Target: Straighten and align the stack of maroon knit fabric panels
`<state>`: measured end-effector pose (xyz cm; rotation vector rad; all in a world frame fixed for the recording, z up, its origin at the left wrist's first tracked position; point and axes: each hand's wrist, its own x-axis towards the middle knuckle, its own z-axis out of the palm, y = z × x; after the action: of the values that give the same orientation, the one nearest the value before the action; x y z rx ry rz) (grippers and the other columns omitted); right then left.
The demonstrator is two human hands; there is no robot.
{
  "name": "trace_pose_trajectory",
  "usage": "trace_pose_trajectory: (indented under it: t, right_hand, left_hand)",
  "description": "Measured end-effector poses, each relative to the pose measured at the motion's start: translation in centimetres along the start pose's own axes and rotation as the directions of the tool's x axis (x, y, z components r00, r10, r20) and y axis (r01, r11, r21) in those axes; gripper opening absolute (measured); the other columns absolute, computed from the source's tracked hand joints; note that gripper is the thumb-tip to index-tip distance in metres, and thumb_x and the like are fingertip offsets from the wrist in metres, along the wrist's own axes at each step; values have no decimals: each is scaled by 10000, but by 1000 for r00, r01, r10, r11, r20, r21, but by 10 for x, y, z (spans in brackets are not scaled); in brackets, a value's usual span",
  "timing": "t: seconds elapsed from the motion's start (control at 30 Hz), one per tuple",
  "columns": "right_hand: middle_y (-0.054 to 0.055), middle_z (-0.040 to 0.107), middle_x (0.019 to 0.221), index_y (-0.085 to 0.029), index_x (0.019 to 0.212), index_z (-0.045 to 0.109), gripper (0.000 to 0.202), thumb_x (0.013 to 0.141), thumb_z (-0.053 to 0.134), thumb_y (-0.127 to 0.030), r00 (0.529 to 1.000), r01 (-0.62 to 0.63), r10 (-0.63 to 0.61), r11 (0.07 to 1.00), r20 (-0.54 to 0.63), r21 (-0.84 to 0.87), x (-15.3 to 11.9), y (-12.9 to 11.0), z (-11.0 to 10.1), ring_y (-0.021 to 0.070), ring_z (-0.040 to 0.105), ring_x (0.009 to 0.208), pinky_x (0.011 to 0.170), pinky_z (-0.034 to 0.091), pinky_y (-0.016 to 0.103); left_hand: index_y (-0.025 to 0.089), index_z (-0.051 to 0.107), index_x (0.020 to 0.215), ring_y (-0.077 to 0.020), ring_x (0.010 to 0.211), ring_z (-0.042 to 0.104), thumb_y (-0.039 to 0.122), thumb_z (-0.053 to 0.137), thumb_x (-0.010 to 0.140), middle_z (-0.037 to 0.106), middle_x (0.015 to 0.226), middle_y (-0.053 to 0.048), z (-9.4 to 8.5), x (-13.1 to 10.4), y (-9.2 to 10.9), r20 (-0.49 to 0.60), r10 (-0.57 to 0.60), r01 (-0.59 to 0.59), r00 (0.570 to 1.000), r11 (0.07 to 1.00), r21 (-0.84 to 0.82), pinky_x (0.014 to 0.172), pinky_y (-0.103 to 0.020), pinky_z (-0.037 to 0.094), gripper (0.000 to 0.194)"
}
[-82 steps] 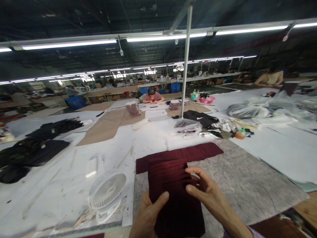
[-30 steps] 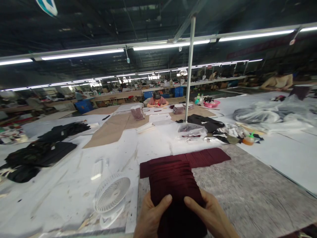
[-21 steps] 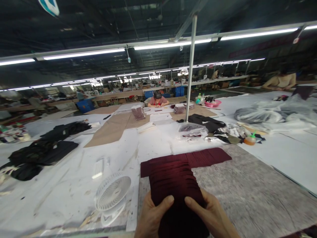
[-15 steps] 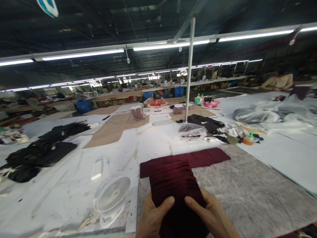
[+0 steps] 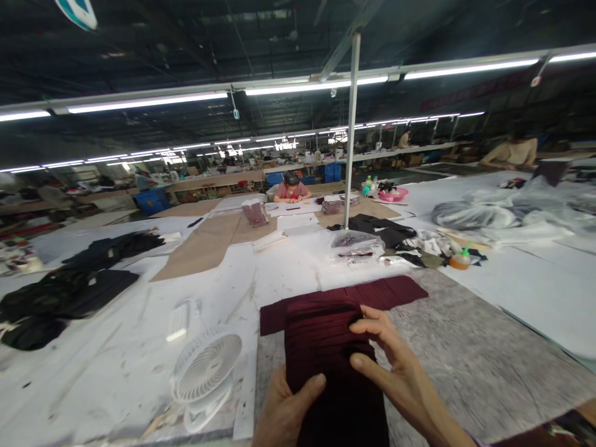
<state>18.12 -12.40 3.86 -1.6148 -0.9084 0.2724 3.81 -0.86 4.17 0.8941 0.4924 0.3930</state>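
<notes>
A stack of dark maroon fabric pieces (image 5: 326, 354) is held up in front of me, its layered edges showing as ridges. My left hand (image 5: 293, 397) grips its left side, thumb on top and fingers hidden beneath. On the right side, my right hand (image 5: 391, 354) has its fingertips at the upper edge and its thumb lower on the face, the fingers bent around the edge. Behind the stack, a row of overlapping maroon pieces (image 5: 391, 293) lies on the grey patterned board (image 5: 470, 354).
A white fan (image 5: 209, 369) stands at left on the white-covered table (image 5: 116, 366), near dark garments (image 5: 69, 292). A white pole (image 5: 351, 136) rises beyond the board, beside fabric scraps (image 5: 382, 230) and an orange bottle (image 5: 460, 259). A co-worker (image 5: 292, 188) sits across the table.
My right hand has moved up along the stack's right side, its fingers now showing at the upper edge. My left hand keeps its grip. The view has shifted slightly.
</notes>
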Motion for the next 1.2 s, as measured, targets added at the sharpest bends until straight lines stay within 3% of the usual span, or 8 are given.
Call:
trace_pose_trajectory:
  t: [0.17, 0.37, 0.5, 0.6, 0.73, 1.0, 1.2]
  right_hand:
    - [61, 439, 1284, -285, 970, 620, 275, 745, 699, -423, 992, -99, 84, 982, 96, 158, 2, 1, 0, 266, 477, 1183, 1010, 371, 430]
    - [27, 548, 1008, -242, 919, 572, 314, 730, 726, -439, 964, -218, 144, 911, 225, 350, 4, 1, -3, 191, 569, 926, 807, 471, 311]
    - [21, 567, 940, -229, 856, 563, 335, 701, 738, -469, 952, -257, 173, 901, 251, 351, 4, -2, -4, 192, 569, 882, 754, 473, 301]
    - [41, 575, 1008, -217, 809, 579, 344, 688, 736, -498, 948, -261, 173, 904, 268, 339, 2, -6, -3, 203, 578, 902, 762, 481, 311]
    - [65, 562, 1142, -210, 766, 610, 361, 673, 732, -538, 939, -250, 140, 905, 315, 343, 0, -9, -2, 239, 577, 996, 835, 489, 349]
    - [87, 429, 1349, -282, 1025, 652, 391, 710, 725, -502, 970, -184, 140, 956, 199, 228, -3, -2, -9, 280, 513, 1170, 982, 430, 441]
    - [90, 475, 1337, -259, 1076, 681, 431, 737, 692, -524, 948, -169, 91, 956, 305, 240, -1, -9, -2, 285, 505, 1183, 973, 454, 403]
  left_hand:
    - [134, 696, 991, -315, 918, 673, 326, 768, 635, 749, 898, -133, 0, -1, 3, 6, -11, 11, 1000, 1000, 22, 876, -463, 503, 411]
    - [147, 705, 973, -288, 895, 676, 327, 768, 633, 749, 922, -115, -3, -1, 4, 27, 13, -15, 1000, 997, 73, 919, -433, 471, 390]
    - [153, 707, 933, -273, 826, 680, 333, 756, 651, 752, 870, -106, -6, 1, 3, 29, 13, -16, 999, 996, 87, 806, -386, 502, 339]
    - [146, 703, 925, -271, 786, 682, 352, 753, 655, 750, 841, -109, -8, 2, 5, 2, -9, 9, 1000, 996, 84, 757, -372, 509, 343]
    - [145, 693, 956, -272, 826, 684, 328, 762, 651, 749, 880, -112, -7, 2, 8, -41, 2, -1, 999, 999, 35, 802, -394, 516, 362]
    - [127, 689, 961, -284, 849, 689, 321, 783, 620, 752, 880, -120, -2, 0, 12, -94, 9, -8, 996, 1000, 10, 861, -423, 516, 403]
    - [141, 685, 971, -286, 872, 687, 301, 776, 631, 754, 870, -110, 3, -1, 14, -93, 23, -26, 995, 999, -33, 840, -410, 525, 387]
